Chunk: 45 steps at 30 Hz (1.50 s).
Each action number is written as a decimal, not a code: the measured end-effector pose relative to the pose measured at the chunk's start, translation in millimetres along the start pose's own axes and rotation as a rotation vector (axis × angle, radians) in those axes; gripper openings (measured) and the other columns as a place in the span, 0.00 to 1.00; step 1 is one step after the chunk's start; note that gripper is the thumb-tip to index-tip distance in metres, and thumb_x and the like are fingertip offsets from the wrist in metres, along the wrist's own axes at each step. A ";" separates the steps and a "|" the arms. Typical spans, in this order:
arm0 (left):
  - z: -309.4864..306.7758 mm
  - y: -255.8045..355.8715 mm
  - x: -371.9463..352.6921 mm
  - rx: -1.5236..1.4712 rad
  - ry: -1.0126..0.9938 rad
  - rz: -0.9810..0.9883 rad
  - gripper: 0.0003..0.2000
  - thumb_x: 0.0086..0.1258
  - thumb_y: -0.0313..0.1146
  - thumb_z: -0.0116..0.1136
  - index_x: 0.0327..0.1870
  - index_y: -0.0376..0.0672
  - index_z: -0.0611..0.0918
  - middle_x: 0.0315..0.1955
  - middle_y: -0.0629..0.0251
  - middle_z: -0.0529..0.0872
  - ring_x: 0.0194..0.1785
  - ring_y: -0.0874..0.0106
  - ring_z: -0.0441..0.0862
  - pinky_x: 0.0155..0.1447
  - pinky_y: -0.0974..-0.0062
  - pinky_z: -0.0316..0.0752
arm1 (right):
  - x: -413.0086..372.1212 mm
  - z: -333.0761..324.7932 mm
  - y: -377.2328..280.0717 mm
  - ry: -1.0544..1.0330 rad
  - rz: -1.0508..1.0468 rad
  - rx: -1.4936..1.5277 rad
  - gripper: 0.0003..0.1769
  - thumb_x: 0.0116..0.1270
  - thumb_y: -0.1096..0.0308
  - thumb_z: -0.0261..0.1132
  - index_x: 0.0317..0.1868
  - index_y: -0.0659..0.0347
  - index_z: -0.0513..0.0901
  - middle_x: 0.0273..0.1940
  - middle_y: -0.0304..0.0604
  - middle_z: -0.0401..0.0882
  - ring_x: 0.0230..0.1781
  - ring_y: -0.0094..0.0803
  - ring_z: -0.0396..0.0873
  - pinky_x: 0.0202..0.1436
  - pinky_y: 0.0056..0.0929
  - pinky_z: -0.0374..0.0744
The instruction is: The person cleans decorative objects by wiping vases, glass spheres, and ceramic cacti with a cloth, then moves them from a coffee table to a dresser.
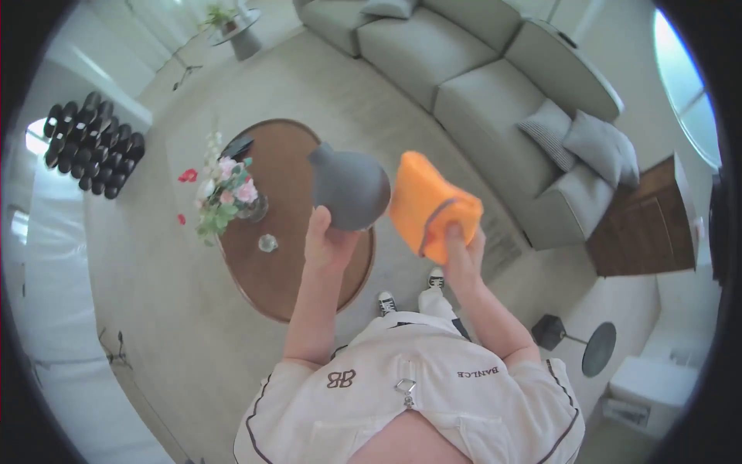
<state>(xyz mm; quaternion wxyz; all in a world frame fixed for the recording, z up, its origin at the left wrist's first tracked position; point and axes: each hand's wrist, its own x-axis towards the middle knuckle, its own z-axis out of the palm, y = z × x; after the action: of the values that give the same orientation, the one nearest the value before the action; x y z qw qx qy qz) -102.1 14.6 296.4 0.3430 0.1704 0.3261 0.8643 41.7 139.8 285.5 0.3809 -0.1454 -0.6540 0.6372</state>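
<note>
A dark grey round vase (349, 188) with a short narrow neck is held up in my left hand (331, 241), tilted so the neck points to the upper left. The thumb and palm are at its lower side. In my right hand (462, 251) is a folded orange cloth (429, 203) with a purple-grey edge, gripped at its lower right with the thumb on top. Vase and cloth are close together, with a narrow gap between them. Most of the fingers of both hands are hidden behind what they hold.
Below the vase stands an oval brown table (286, 286), bearing a flower arrangement (228, 189) and a small glass object (267, 243). A grey sofa (487, 100) runs along the upper right, beside a wooden cabinet (645, 224). A black rack (94, 145) is at left.
</note>
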 end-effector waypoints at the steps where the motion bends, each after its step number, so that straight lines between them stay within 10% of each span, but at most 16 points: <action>1: 7.0 -4.2 0.2 0.064 -0.034 -0.001 0.42 0.54 0.56 0.68 0.68 0.46 0.63 0.58 0.62 0.74 0.59 0.63 0.73 0.55 0.60 0.74 | 1.2 -6.5 -5.5 0.042 0.070 0.069 0.23 0.69 0.50 0.58 0.52 0.62 0.76 0.44 0.40 0.75 0.43 0.30 0.73 0.40 0.31 0.75; 3: 24.3 -15.7 5.2 0.151 -0.125 -0.013 0.48 0.48 0.59 0.72 0.69 0.48 0.61 0.59 0.62 0.71 0.60 0.63 0.71 0.57 0.60 0.72 | 5.5 -20.4 -16.4 0.140 0.146 0.169 0.25 0.68 0.46 0.59 0.50 0.60 0.76 0.41 0.38 0.77 0.39 0.28 0.76 0.32 0.32 0.78; 6: 50.1 -38.4 18.1 0.284 -0.246 -0.076 0.51 0.42 0.52 0.79 0.69 0.55 0.60 0.61 0.59 0.68 0.59 0.62 0.71 0.55 0.61 0.74 | 14.9 -31.1 -26.2 0.131 -0.108 -0.002 0.27 0.69 0.50 0.59 0.60 0.59 0.71 0.65 0.42 0.61 0.30 0.25 0.72 0.28 0.25 0.75; 9: 78.9 -56.9 25.5 0.369 -0.338 -0.107 0.53 0.45 0.52 0.77 0.72 0.54 0.55 0.63 0.58 0.65 0.60 0.64 0.70 0.57 0.65 0.73 | 12.6 -53.7 -42.5 0.180 -0.068 0.090 0.38 0.64 0.50 0.65 0.68 0.61 0.63 0.72 0.45 0.55 0.61 0.32 0.62 0.59 0.32 0.66; 12: 115.2 -74.5 33.0 0.274 -0.591 -0.214 0.48 0.57 0.44 0.67 0.75 0.53 0.48 0.69 0.58 0.56 0.67 0.62 0.63 0.64 0.59 0.67 | 4.2 -94.1 -48.2 0.309 0.033 0.155 0.31 0.64 0.47 0.64 0.57 0.59 0.68 0.45 0.34 0.67 0.43 0.24 0.67 0.42 0.24 0.69; 15: 144.0 -108.4 45.5 0.233 -0.688 -0.354 0.54 0.48 0.48 0.75 0.75 0.52 0.51 0.67 0.58 0.62 0.65 0.61 0.65 0.63 0.59 0.68 | -7.2 -131.8 -57.7 0.406 0.069 0.276 0.28 0.66 0.46 0.63 0.56 0.57 0.70 0.42 0.32 0.73 0.41 0.22 0.72 0.42 0.24 0.73; 18: 170.0 -146.6 50.0 0.231 -0.737 -0.392 0.56 0.42 0.59 0.76 0.73 0.52 0.56 0.64 0.60 0.66 0.62 0.62 0.68 0.60 0.61 0.71 | -16.2 -158.7 -67.3 0.488 0.042 0.254 0.30 0.67 0.45 0.61 0.59 0.60 0.70 0.46 0.35 0.76 0.45 0.26 0.74 0.46 0.27 0.75; 27: 259.3 -223.7 31.8 0.173 -0.778 -0.390 0.51 0.42 0.50 0.78 0.69 0.49 0.60 0.60 0.59 0.68 0.58 0.65 0.71 0.54 0.65 0.75 | -34.9 -248.0 -90.6 0.721 -0.081 0.079 0.24 0.71 0.49 0.57 0.58 0.57 0.73 0.41 0.30 0.74 0.40 0.20 0.72 0.42 0.22 0.74; 30: 281.5 -240.1 28.8 0.156 -0.772 -0.401 0.49 0.44 0.46 0.78 0.69 0.50 0.60 0.59 0.61 0.70 0.57 0.67 0.72 0.55 0.67 0.75 | -42.1 -267.9 -99.3 0.778 -0.108 -0.140 0.26 0.73 0.51 0.54 0.61 0.60 0.72 0.58 0.39 0.70 0.52 0.26 0.70 0.52 0.28 0.72; 33: 299.1 -255.0 27.2 0.175 -0.791 -0.391 0.47 0.47 0.44 0.77 0.69 0.49 0.61 0.57 0.61 0.72 0.56 0.68 0.73 0.54 0.69 0.75 | -50.2 -300.4 -81.7 0.789 -0.440 -0.619 0.26 0.72 0.55 0.55 0.63 0.64 0.71 0.66 0.50 0.63 0.30 0.29 0.73 0.35 0.24 0.75; 38: 329.4 -271.1 16.0 0.357 -0.846 -0.431 0.45 0.45 0.37 0.74 0.68 0.51 0.62 0.60 0.65 0.68 0.56 0.71 0.72 0.54 0.73 0.75 | -66.3 -318.4 -109.0 0.726 -0.562 -0.845 0.23 0.71 0.62 0.57 0.64 0.61 0.71 0.68 0.59 0.59 0.65 0.51 0.65 0.64 0.45 0.69; 42: 347.4 -278.2 6.7 0.417 -0.969 -0.457 0.48 0.46 0.40 0.77 0.70 0.51 0.58 0.64 0.64 0.63 0.61 0.71 0.67 0.59 0.75 0.72 | -73.4 -329.6 -121.6 0.886 -0.396 -0.756 0.38 0.62 0.43 0.64 0.65 0.60 0.68 0.68 0.52 0.61 0.69 0.45 0.61 0.69 0.44 0.64; 45: 356.1 -286.1 10.2 0.244 -1.201 -0.499 0.40 0.61 0.31 0.58 0.74 0.52 0.51 0.70 0.65 0.53 0.67 0.71 0.59 0.54 0.75 0.71 | -78.8 -334.5 -130.1 1.020 -0.331 -0.534 0.37 0.55 0.54 0.67 0.63 0.60 0.68 0.68 0.51 0.61 0.70 0.43 0.60 0.68 0.43 0.64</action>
<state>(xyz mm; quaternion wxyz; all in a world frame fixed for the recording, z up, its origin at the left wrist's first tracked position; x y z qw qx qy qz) 213.0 338.8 362.1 0.6334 0.5795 0.2034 0.4707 361.3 309.4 349.5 0.6913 -0.4197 -0.5401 0.2327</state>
